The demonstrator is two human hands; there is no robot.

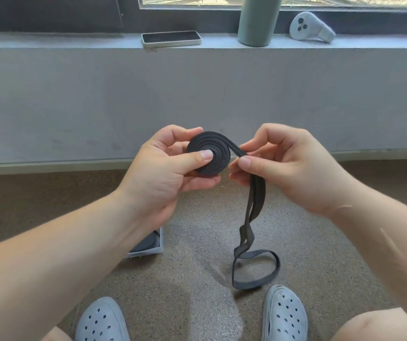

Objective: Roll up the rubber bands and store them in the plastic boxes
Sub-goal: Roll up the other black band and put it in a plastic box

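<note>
Our left hand (pixel 170 168) grips the rolled part of the black rubber band (pixel 219 156), thumb pressed on the middle of the coil and fingers curled behind it; our right hand (pixel 288 168) pinches the band just beside the coil, between thumb and forefinger; the loose end hangs down and loops on the carpet (pixel 185 291) near our shoes (pixel 283 316); the plastic box (pixel 157 244), half hidden by our left forearm, sits on the carpet with a dark roll inside.
</note>
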